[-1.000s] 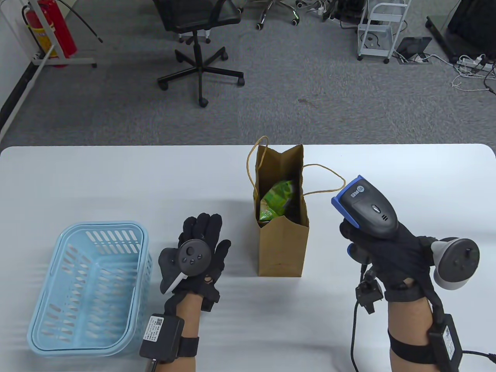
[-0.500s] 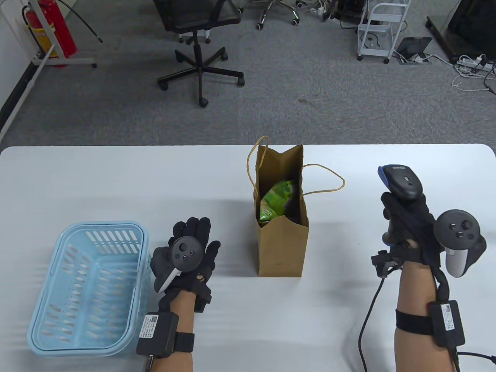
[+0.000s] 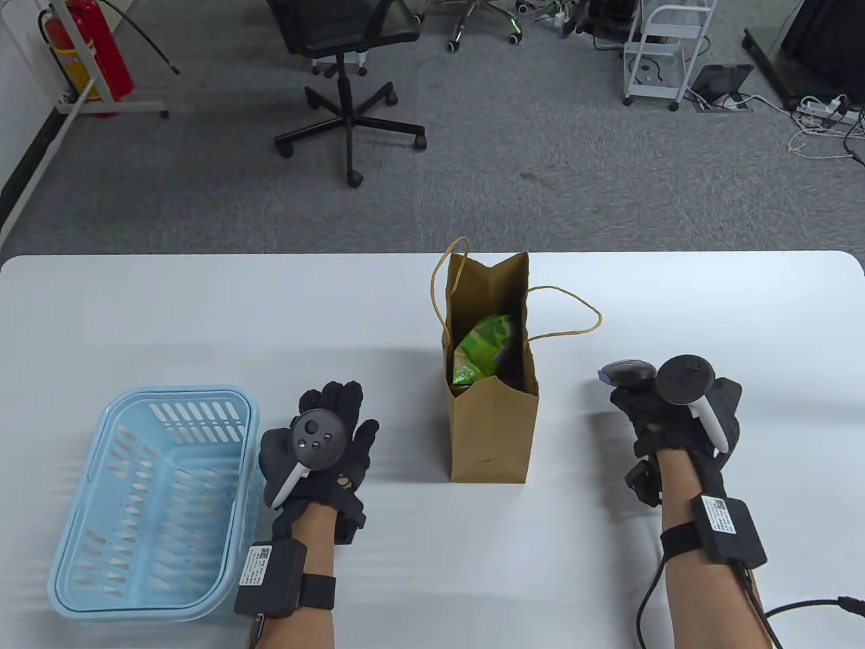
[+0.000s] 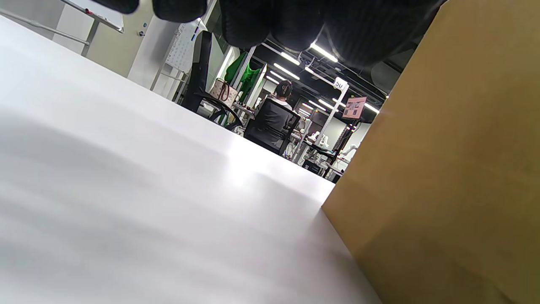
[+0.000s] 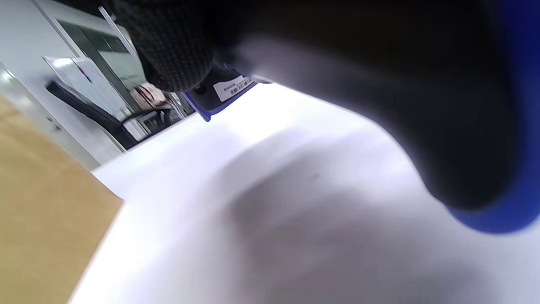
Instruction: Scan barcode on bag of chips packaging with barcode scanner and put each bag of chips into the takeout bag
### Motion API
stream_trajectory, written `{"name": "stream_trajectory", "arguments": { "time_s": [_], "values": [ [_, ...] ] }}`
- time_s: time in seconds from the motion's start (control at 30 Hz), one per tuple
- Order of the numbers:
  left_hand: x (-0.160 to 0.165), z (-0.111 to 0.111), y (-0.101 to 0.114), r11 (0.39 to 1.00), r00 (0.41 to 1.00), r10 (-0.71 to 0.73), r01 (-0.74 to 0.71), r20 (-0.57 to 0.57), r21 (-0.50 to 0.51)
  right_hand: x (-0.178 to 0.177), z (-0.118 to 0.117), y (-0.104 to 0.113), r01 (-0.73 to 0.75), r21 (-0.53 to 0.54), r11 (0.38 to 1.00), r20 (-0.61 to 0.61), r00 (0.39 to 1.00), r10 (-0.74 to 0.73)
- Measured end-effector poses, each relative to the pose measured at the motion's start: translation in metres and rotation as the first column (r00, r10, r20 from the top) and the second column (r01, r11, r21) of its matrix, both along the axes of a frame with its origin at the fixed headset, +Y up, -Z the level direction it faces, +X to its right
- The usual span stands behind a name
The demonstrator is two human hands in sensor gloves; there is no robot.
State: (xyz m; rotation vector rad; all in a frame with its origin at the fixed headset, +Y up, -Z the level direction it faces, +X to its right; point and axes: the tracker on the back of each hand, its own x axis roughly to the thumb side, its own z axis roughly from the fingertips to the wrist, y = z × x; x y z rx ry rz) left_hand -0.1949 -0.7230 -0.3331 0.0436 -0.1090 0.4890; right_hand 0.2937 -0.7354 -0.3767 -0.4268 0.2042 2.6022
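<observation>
A brown paper takeout bag (image 3: pixel 493 433) stands upright mid-table with a green bag of chips (image 3: pixel 483 351) inside it. Right of the bag, my right hand (image 3: pixel 665 412) grips the dark barcode scanner (image 3: pixel 628 372) low over the table, its blue-edged head pointing left. The right wrist view shows the scanner head (image 5: pixel 219 90) close above the white tabletop, with the takeout bag (image 5: pixel 42 202) at the left. My left hand (image 3: pixel 324 439) rests flat on the table, left of the bag, holding nothing. In the left wrist view its fingertips (image 4: pixel 270 21) hang beside the takeout bag (image 4: pixel 447 177).
A light blue plastic basket (image 3: pixel 159 500) stands at the front left with nothing visible in it. The scanner's cable (image 3: pixel 649 602) trails toward the front edge by my right forearm. An office chair (image 3: pixel 338 61) and a white cart (image 3: pixel 665 51) stand on the carpet beyond the table.
My right hand has turned over and brought the scanner down from mid-air to just above the table. My left hand has slid slightly back and left.
</observation>
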Motion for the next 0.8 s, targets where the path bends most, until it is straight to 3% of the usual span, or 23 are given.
{"name": "stream_trajectory", "arguments": {
  "time_s": [0.17,0.3,0.57,0.7,0.8],
  "values": [
    [0.001,0.0,-0.001,1.0,1.0,-0.001,0.001,0.002,-0.011,-0.003,-0.004,-0.012,-0.13,-0.062,0.99,-0.004,0.991,0.13],
    [0.003,-0.001,-0.003,1.0,1.0,-0.013,0.013,0.008,-0.021,-0.001,-0.004,-0.018,-0.135,-0.098,0.986,0.005,0.991,0.136],
    [0.005,-0.002,-0.003,0.999,1.0,-0.005,0.006,0.028,-0.041,-0.003,0.002,-0.014,-0.199,-0.116,0.973,0.0,0.98,0.201],
    [0.005,-0.002,0.0,0.999,0.999,0.022,-0.019,0.048,-0.045,-0.014,0.021,0.011,-0.158,0.058,0.986,0.037,0.987,0.156],
    [0.008,0.001,0.004,0.998,0.996,0.049,-0.047,0.07,-0.031,-0.031,0.039,0.029,-0.113,0.182,0.977,-0.04,0.992,0.122]
  ]
}}
